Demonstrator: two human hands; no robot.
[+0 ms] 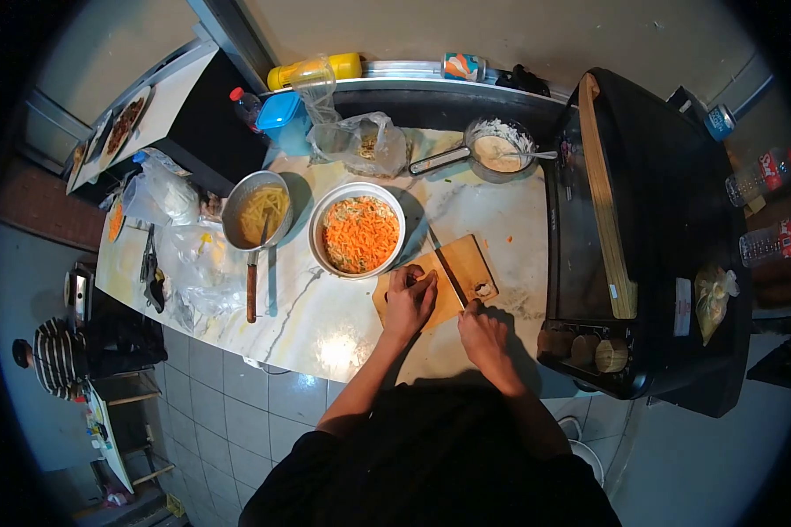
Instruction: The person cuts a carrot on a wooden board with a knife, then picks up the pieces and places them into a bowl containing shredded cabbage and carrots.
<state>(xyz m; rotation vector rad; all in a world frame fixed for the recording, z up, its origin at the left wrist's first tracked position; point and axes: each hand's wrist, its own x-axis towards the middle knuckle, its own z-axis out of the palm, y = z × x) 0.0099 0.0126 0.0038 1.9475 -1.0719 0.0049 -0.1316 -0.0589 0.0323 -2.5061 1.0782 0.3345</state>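
Note:
My right hand (483,335) is wrapped round the handle of a kitchen knife (449,274), its blade lying across a wooden cutting board (476,256) and pointing away from me. On the board's left part, my left hand (410,304) is closed, fingers curled over a small brownish piece too hidden to name. A small pale piece (482,289) sits near the board's right edge. Just beyond the board stands a white bowl (315,230) filled with shredded carrot (360,235) over a paler mix.
Left of the bowl is a pot (229,220) of pale strips in liquid. A small pan (477,151) with batter and a spoon stands at the back. Plastic bags (204,263) lie left; a black stove (580,263) borders the right. A seated person (60,360) is far left.

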